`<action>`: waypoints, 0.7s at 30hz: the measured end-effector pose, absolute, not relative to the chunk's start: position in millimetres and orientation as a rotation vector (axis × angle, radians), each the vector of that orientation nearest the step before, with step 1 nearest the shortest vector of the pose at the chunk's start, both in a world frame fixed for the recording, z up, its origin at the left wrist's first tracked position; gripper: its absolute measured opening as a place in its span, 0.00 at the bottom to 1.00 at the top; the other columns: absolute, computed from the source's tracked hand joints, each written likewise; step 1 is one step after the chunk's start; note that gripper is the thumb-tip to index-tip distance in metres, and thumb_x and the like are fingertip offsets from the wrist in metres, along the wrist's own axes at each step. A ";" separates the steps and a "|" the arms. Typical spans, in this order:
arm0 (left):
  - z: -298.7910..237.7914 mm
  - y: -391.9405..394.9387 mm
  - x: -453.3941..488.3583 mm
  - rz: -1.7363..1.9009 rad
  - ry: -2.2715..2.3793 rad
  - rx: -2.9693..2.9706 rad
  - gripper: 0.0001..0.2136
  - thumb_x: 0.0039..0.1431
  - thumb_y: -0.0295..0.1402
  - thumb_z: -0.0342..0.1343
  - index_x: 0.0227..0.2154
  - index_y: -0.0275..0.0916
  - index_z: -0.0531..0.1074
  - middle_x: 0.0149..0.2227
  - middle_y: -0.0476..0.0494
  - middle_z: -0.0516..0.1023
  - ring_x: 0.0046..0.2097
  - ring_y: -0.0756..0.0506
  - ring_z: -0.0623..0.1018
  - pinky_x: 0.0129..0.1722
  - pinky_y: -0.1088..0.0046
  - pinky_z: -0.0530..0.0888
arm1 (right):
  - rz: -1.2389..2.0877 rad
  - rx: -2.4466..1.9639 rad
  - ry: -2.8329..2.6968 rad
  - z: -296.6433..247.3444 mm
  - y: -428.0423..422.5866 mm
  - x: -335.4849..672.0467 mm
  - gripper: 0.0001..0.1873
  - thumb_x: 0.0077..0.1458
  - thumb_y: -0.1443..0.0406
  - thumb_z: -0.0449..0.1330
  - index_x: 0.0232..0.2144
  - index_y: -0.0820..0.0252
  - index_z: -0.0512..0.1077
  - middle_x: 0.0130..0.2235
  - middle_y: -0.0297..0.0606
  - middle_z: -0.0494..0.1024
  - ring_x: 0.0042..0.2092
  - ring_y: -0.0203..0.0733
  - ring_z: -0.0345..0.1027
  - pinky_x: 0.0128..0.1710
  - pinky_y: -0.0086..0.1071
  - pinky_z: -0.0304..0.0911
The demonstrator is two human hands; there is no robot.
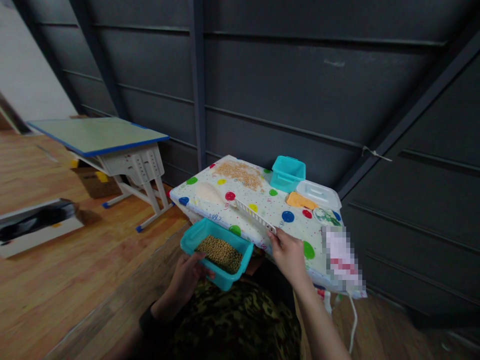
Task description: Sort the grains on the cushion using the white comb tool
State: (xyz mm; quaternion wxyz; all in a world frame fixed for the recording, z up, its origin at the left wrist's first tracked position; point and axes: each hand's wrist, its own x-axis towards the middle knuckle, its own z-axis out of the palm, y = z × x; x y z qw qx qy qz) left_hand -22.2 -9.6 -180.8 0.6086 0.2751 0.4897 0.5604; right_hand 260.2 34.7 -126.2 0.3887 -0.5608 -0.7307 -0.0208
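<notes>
My left hand [189, 272] grips the near left side of a teal plastic container [247, 257], thumb over the rim. Round yellowish-brown beans [221, 254] lie in its bottom. The container is held in front of the table's near edge, above my lap. My right hand [287, 252] is closed round the end of a long white plastic spoon [253, 212] with a slotted handle. The spoon's broad pale head points to the far left, over the tablecloth [279, 202]. Beyond it, pale grains or beans [240, 174] are spread loosely on the cloth.
At the table's back stands a second teal container [288, 175]. Beside it are a clear lid [318, 195], an orange cloth [301, 201] and a green-patterned white item [326, 216]. A blurred-out patch covers the right corner. A dark panelled wall [300, 90] rises behind; a desk [101, 135] stands left.
</notes>
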 end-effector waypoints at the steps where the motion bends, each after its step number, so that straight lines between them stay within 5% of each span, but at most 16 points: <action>1: -180.4 -10.0 -20.7 1.296 1.133 0.623 0.18 0.42 0.46 0.74 0.13 0.41 0.75 0.13 0.40 0.80 0.15 0.45 0.75 0.16 0.73 0.68 | -0.061 -1.397 -1.872 -126.0 26.2 257.7 0.22 0.74 0.58 0.52 0.44 0.57 0.87 0.34 0.47 0.89 0.32 0.50 0.84 0.34 0.35 0.73; 5: -181.9 -10.3 -17.8 1.308 1.147 0.630 0.19 0.41 0.49 0.74 0.14 0.41 0.75 0.13 0.42 0.80 0.14 0.45 0.75 0.15 0.73 0.67 | -0.143 -1.215 -1.933 -120.5 -3.0 245.8 0.18 0.74 0.64 0.55 0.47 0.57 0.86 0.37 0.45 0.90 0.32 0.47 0.85 0.35 0.34 0.76; 10: -185.6 -9.6 -19.1 1.307 1.139 0.631 0.20 0.41 0.49 0.74 0.13 0.42 0.74 0.12 0.43 0.78 0.14 0.45 0.75 0.16 0.73 0.67 | -0.249 -1.108 -1.852 -111.1 -20.7 235.8 0.15 0.76 0.65 0.57 0.41 0.61 0.83 0.29 0.40 0.86 0.23 0.41 0.78 0.28 0.30 0.70; 15: -188.1 -8.8 -20.7 1.298 1.130 0.616 0.18 0.43 0.48 0.74 0.15 0.42 0.75 0.13 0.42 0.79 0.15 0.45 0.75 0.16 0.73 0.67 | -0.327 -1.193 -1.754 -112.6 -4.3 232.7 0.23 0.78 0.60 0.55 0.31 0.58 0.80 0.24 0.38 0.83 0.23 0.40 0.76 0.26 0.29 0.64; 21: -192.1 -6.9 -25.4 1.309 1.116 0.649 0.19 0.47 0.47 0.72 0.12 0.41 0.76 0.14 0.39 0.80 0.15 0.46 0.73 0.16 0.71 0.65 | -0.270 -1.362 -1.760 -119.4 49.1 230.2 0.28 0.79 0.56 0.49 0.35 0.60 0.83 0.25 0.42 0.84 0.25 0.43 0.76 0.27 0.31 0.59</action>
